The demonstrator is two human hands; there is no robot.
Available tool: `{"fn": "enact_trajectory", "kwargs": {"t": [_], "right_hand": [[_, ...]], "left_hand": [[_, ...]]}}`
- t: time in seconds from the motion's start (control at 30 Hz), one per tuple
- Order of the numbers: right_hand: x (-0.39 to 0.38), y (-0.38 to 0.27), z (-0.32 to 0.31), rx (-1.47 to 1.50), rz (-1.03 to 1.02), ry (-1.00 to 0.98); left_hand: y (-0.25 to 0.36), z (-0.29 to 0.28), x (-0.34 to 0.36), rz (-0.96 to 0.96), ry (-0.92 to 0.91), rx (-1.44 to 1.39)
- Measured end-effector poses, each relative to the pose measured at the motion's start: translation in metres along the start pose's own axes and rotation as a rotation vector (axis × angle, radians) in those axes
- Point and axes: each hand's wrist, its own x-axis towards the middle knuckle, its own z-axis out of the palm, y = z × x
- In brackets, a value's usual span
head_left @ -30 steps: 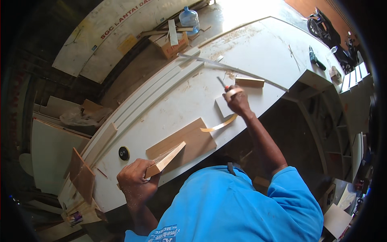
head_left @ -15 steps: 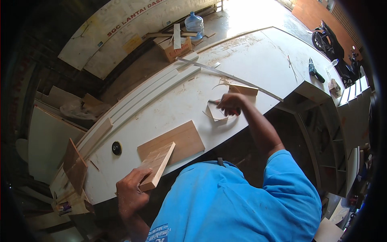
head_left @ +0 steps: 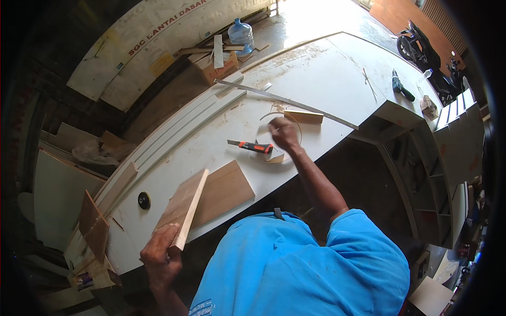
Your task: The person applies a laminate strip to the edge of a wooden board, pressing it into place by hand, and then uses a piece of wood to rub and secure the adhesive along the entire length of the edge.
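My left hand (head_left: 162, 250) grips the near end of a wooden board (head_left: 185, 199), held tilted on its edge. Behind it, a second flat wooden board (head_left: 224, 187) lies on the white table (head_left: 284, 181). My right hand (head_left: 283, 132) hovers over the table beside a thin curled strip (head_left: 301, 132); its fingers point down and are partly hidden and blurred, so their grip does not show. A red and black utility knife (head_left: 252, 146), blade out, rests just left of it by a small pale offcut (head_left: 275, 156). Beyond the hand sits a small wooden block (head_left: 304, 117).
A long metal ruler (head_left: 287, 100) crosses the table. White strips (head_left: 195, 122) line its far left edge. A black round pad (head_left: 144, 200) lies at left, a cordless drill (head_left: 401, 87) at far right. Beyond the table stand a cardboard box (head_left: 224, 69) and a blue water jug (head_left: 241, 36).
The utility knife has left my right hand and now lies on the table. My right hand has lifted away from it. The board in my left hand has turned more upright onto its edge.
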Motion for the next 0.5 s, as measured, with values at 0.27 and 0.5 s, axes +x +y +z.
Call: {"fn": "enact_trajectory", "kwargs": {"t": [0.27,0.5], "right_hand": [[0.026,0.124,-0.058,-0.807,0.164,0.123],[0.008,0.137,-0.074,-0.859,0.192,0.057]], "left_hand": [[-0.057,0.138,-0.046,0.159,0.162,0.119],[-0.078,0.222,-0.095,0.184,-0.067,0.177]]}}
